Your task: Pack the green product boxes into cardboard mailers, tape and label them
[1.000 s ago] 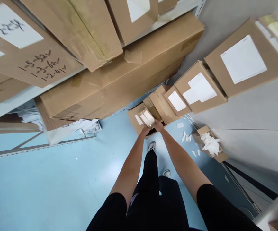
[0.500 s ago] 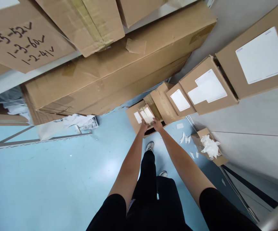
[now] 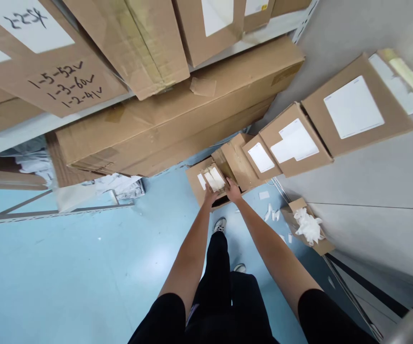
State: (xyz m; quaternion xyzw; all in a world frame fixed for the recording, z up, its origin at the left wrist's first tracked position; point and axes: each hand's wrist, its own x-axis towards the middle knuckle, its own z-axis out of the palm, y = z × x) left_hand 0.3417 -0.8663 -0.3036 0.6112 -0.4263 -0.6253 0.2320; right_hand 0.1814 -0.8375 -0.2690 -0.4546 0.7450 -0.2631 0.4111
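Observation:
Both my arms reach down to a small open cardboard box (image 3: 197, 188) on the blue floor. My left hand (image 3: 209, 196) and my right hand (image 3: 232, 191) are closed on a small brown packet with a white label (image 3: 215, 178), held just above the box's opening. The fingers wrap its lower edge, one hand on each side. My legs and shoes show below the hands.
Long cardboard cartons (image 3: 177, 114) lie on a low rack at the left, with marked boxes (image 3: 45, 71) above. A row of labelled boxes (image 3: 294, 141) runs along the grey wall at right. A small box of white scraps (image 3: 308, 227) and paper bits lie on the floor.
The packet has stayed in both hands and sunk slightly toward the open box. The view has swayed up and back down.

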